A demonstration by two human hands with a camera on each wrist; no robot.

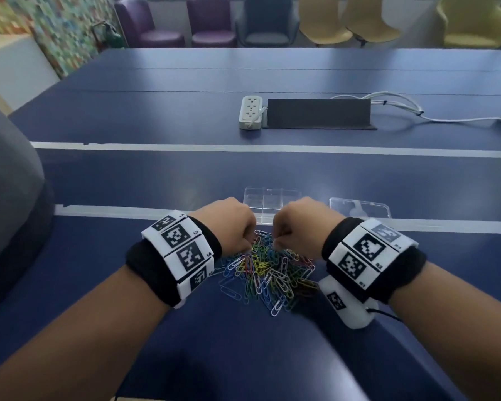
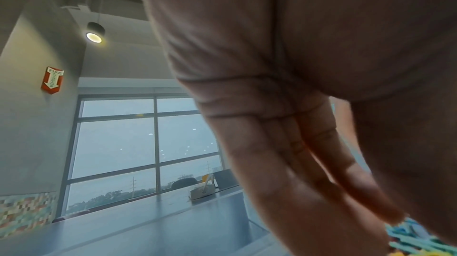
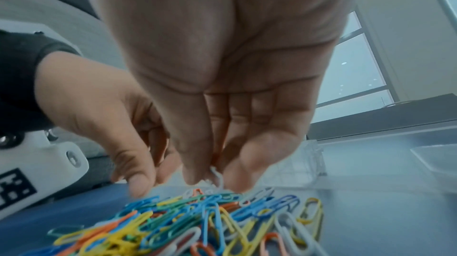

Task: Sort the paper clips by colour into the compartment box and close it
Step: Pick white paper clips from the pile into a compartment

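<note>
A heap of coloured paper clips (image 1: pixel 266 270) lies on the blue table (image 1: pixel 156 180) between my wrists. Just beyond it stands the clear compartment box (image 1: pixel 272 204), open, its compartments looking bare. Its clear lid (image 1: pixel 359 208) lies flat to the right. My right hand (image 3: pixel 212 180) pinches a white paper clip (image 3: pixel 217 177) between thumb and fingers, just above the heap's far edge (image 3: pixel 197 221). My left hand (image 1: pixel 248 244) reaches down beside it with straight fingers (image 2: pixel 346 182) at the pile; thumb and fingers stand apart with nothing seen between them (image 3: pixel 148 178).
A white power strip (image 1: pixel 250 112), a raised black cable flap (image 1: pixel 318 112) and white cables (image 1: pixel 402 108) sit mid-table. Several chairs (image 1: pixel 214 21) line the far side. A grey chair back (image 1: pixel 6 183) stands at my left. White tape strips (image 1: pixel 272 149) cross the table.
</note>
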